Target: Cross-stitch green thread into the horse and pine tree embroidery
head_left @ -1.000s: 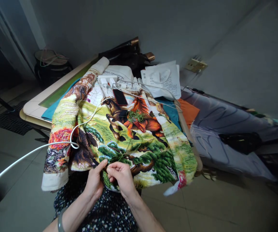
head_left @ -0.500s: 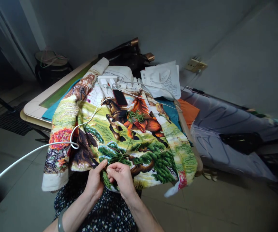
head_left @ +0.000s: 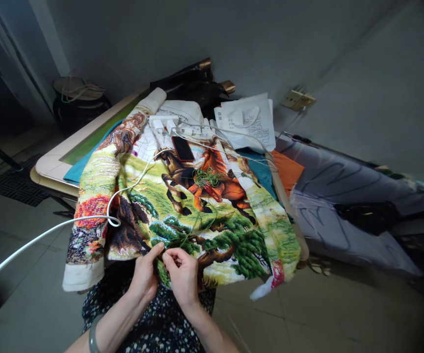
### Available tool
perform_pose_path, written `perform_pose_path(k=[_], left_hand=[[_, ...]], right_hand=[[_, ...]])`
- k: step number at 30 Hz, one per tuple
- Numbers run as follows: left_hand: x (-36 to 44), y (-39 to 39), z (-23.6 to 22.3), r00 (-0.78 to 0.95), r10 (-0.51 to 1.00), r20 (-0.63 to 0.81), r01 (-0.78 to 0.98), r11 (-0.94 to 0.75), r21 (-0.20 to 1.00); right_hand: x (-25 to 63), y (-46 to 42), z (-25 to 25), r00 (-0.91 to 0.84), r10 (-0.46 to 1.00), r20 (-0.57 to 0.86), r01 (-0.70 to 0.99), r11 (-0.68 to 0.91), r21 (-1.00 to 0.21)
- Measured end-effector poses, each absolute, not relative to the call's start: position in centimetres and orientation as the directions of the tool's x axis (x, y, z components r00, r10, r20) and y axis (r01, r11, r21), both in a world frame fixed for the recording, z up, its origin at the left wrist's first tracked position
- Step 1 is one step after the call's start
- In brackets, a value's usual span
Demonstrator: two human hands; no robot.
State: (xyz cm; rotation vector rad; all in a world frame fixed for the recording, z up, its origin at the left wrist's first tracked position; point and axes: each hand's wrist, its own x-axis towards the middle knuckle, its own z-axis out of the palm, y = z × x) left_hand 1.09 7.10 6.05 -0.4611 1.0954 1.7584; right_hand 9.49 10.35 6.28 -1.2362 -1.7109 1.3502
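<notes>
A large cross-stitch cloth (head_left: 149, 179) with horses and green trees drapes over the table toward my lap, its sides rolled up. My left hand (head_left: 146, 274) grips the near edge of the cloth, thumb on top and fingers underneath. Close beside it my right hand (head_left: 182, 274) is closed in a pinch at the same edge; what sits between its fingertips is too small to make out. A tangle of green thread (head_left: 207, 177) rests on the horse picture, next to a red-handled tool (head_left: 212, 192) partly covered by it.
A phone (head_left: 183, 148) lies on the cloth below a white power strip (head_left: 164, 119) with chargers. A white cable (head_left: 50, 226) loops across the left roll. White paper bags (head_left: 247, 120) stand at the back. A wall socket (head_left: 298, 100) is at right.
My right hand has shifted slightly left and turned a little, its fingertips still near my left thumb. My left hand and the cloth have hardly moved.
</notes>
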Motion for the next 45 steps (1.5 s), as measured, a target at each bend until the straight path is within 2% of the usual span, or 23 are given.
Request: perform_pose_path(k=[9,18,25,28,32,34,35,37,40,42,45], left_hand=[[1.1,7.3,6.1,-0.478,0.504,-0.719,-0.861,-0.11,0.496],[1.2,7.3,5.9,-0.517,0.502,-0.693,-0.833,-0.106,0.544],[1.1,7.6,6.3,-0.502,0.509,-0.699,-0.846,-0.12,0.52],[1.1,7.6,6.3,-0.499,0.517,-0.696,-0.85,-0.136,0.508],[1.1,7.3,6.4,-0.456,0.553,-0.697,-0.874,-0.131,0.468],[1.1,7.0,6.4,-0.426,0.582,-0.693,-0.89,-0.129,0.438],[1.1,6.9,6.4,-0.415,0.597,-0.687,-0.895,-0.133,0.426],[1.1,6.6,6.3,-0.405,0.625,-0.668,-0.9,-0.145,0.41],[1.1,6.5,6.1,-0.408,0.639,-0.652,-0.899,-0.157,0.408],[1.0,6.4,5.9,-0.401,0.638,-0.658,-0.901,-0.144,0.41],[1.0,6.4,5.8,-0.378,0.648,-0.661,-0.906,-0.111,0.409]], right_hand=[[9.6,9.8,5.7,-0.368,0.916,0.16,0.343,0.294,-0.892],[9.8,10.0,5.9,-0.423,0.883,0.203,0.369,0.372,-0.852],[9.9,10.3,5.9,-0.439,0.862,0.253,0.358,0.426,-0.831],[9.6,10.5,5.9,-0.421,0.878,0.229,0.341,0.387,-0.857],[9.4,11.1,6.2,-0.366,0.93,-0.029,0.275,0.078,-0.958],[9.3,11.6,6.7,-0.371,0.923,-0.105,0.243,-0.013,-0.97],[9.2,11.8,7.0,-0.393,0.914,-0.097,0.254,0.007,-0.967],[9.0,12.2,7.7,-0.47,0.882,-0.029,0.333,0.147,-0.932],[8.5,12.6,8.9,-0.571,0.821,0.029,0.465,0.352,-0.812],[8.6,13.2,10.4,-0.572,0.82,0.029,0.483,0.365,-0.796],[11.1,15.7,14.5,-0.463,0.884,0.065,0.34,0.245,-0.908]])
